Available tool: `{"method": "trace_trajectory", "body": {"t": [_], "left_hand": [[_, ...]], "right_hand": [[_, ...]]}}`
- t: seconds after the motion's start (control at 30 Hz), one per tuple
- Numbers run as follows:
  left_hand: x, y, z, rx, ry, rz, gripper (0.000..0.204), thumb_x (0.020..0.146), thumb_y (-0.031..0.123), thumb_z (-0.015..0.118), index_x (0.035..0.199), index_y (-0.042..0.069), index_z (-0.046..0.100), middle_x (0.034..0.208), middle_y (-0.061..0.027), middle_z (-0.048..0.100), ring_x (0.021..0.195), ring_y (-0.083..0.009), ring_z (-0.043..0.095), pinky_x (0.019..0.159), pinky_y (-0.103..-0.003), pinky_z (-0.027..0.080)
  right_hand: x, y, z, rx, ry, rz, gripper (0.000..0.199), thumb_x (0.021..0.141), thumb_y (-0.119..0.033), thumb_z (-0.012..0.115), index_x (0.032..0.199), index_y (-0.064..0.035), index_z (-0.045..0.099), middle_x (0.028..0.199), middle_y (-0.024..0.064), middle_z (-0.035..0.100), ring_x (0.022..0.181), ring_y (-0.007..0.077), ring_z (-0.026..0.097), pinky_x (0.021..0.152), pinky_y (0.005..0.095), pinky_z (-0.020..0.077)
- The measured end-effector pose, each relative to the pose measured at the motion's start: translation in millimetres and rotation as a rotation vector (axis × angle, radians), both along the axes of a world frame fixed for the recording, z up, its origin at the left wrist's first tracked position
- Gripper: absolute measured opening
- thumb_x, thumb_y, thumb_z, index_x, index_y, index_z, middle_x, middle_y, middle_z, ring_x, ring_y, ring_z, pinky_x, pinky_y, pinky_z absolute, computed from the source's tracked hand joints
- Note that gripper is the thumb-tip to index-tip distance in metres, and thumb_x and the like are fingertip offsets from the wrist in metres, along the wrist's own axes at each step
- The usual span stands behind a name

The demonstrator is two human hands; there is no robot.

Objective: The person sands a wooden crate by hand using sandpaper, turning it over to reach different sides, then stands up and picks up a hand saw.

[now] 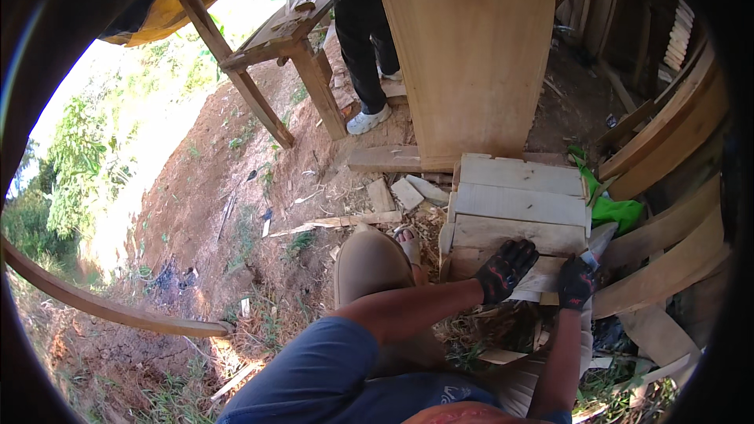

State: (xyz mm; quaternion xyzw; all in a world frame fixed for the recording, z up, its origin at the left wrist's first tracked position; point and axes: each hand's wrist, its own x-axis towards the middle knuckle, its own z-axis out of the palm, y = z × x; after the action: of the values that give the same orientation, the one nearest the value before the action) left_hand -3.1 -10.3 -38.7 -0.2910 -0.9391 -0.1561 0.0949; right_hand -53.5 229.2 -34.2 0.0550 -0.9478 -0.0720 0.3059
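A low wooden box [522,202] made of pale slats stands in front of me, its slatted face turned up. My left hand [506,271], in a black glove with red marks, lies on the nearer slats with its fingers stretched out. At the box's near right corner is my right hand [577,283], gloved the same way, with its fingers curled. A pale grey tapered piece [603,239] shows just beyond that hand. Whether the right hand grips this piece, the box's edge or something else, I cannot tell.
A tall wooden panel [475,55] stands behind the box. A person in black trousers [363,39] is beside a wooden workbench [287,27]. Offcuts [407,193] litter the dirt. Long boards [667,267] and a green cloth [616,212] lie at right.
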Motion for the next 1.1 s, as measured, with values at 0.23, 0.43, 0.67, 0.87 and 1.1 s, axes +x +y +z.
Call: {"method": "trace_trajectory", "body": {"t": [0.23, 0.43, 0.67, 0.87, 1.1], "left_hand": [[1, -7, 16, 0.050, -0.042, -0.035, 0.081, 0.088, 0.023, 0.057, 0.160, -0.001, 0.030, 0.165, -0.0246, 0.031, 0.155, -0.0391, 0.028, 0.127, -0.053, 0.020], [1, -12, 1, 0.073, -0.008, -0.007, 0.077, 0.089, 0.020, 0.054, 0.160, -0.001, 0.032, 0.165, -0.0240, 0.033, 0.154, -0.0387, 0.030, 0.127, -0.053, 0.020], [-3, -12, 12, 0.008, -0.004, -0.027, 0.082, 0.087, 0.026, 0.061, 0.160, 0.002, 0.033, 0.165, -0.0216, 0.034, 0.154, -0.0355, 0.030, 0.127, -0.052, 0.020], [1, -25, 2, 0.063, -0.023, -0.013, 0.089, 0.084, 0.031, 0.068, 0.161, 0.005, 0.032, 0.166, -0.0188, 0.033, 0.155, -0.0339, 0.029, 0.128, -0.051, 0.020], [3, -21, 4, 0.081, 0.019, 0.007, 0.086, 0.085, 0.027, 0.065, 0.161, 0.005, 0.032, 0.166, -0.0199, 0.034, 0.155, -0.0340, 0.030, 0.128, -0.051, 0.019]], "right_hand": [[-3, 21, -19, -0.062, -0.039, -0.015, 0.030, 0.102, -0.032, 0.056, 0.109, -0.0054, 0.068, 0.099, 0.0194, 0.070, 0.088, 0.0406, 0.070, 0.075, 0.0545, 0.0554], [39, -34, -9, -0.063, -0.032, -0.002, 0.032, 0.100, -0.035, 0.059, 0.103, -0.0043, 0.067, 0.091, 0.0193, 0.069, 0.074, 0.0393, 0.069, 0.061, 0.0527, 0.0535], [-59, 62, -26, 0.007, -0.195, -0.129, 0.038, 0.103, -0.038, 0.052, 0.099, -0.0031, 0.069, 0.095, 0.0210, 0.071, 0.079, 0.0427, 0.068, 0.068, 0.0550, 0.0540], [-11, 1, -5, 0.030, 0.033, -0.006, 0.038, 0.103, -0.034, 0.053, 0.088, -0.0028, 0.068, 0.086, 0.0192, 0.070, 0.092, 0.0419, 0.067, 0.081, 0.0537, 0.0526], [32, -42, 4, -0.028, 0.024, 0.075, 0.028, 0.098, -0.030, 0.062, 0.086, -0.0059, 0.066, 0.076, 0.0184, 0.065, 0.071, 0.0389, 0.064, 0.063, 0.0517, 0.0500]]}}
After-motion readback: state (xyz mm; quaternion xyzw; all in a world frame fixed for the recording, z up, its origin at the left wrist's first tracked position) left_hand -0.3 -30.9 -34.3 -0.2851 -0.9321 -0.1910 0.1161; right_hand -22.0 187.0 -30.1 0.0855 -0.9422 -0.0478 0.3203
